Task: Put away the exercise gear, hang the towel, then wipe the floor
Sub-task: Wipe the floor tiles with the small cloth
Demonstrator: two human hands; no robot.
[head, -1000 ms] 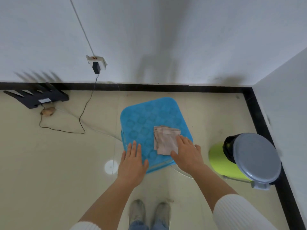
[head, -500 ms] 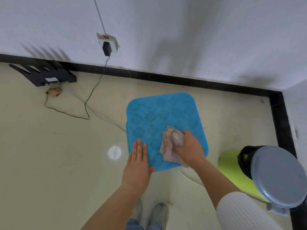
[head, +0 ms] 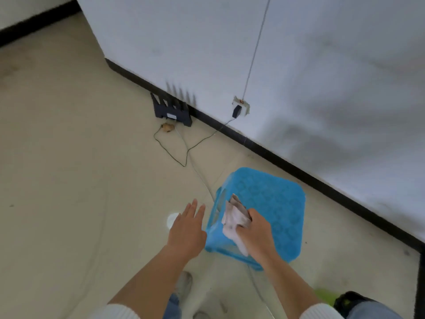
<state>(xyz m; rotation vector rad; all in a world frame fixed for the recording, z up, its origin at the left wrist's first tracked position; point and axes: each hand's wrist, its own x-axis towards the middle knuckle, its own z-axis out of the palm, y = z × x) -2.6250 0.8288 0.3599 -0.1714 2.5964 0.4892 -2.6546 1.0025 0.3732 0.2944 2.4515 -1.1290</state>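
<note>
A pale, crumpled cloth (head: 234,217) is bunched in my right hand (head: 255,233), which grips it above the left part of a blue plastic stool (head: 273,203). The cloth hangs partly over the stool's left edge. My left hand (head: 187,229) hovers just left of the stool with fingers spread and nothing in it, over the beige tiled floor (head: 80,180).
A dark router (head: 171,110) with upright antennas stands by the black baseboard, with a thin cable (head: 184,153) looping across the floor to a wall socket (head: 240,109). A green bin with a grey lid (head: 358,307) sits at the bottom right. White walls close the right side.
My right hand has closed on the cloth and gathered it from flat to bunched. My left hand has come off the stool seat to its left. The view has swung left.
</note>
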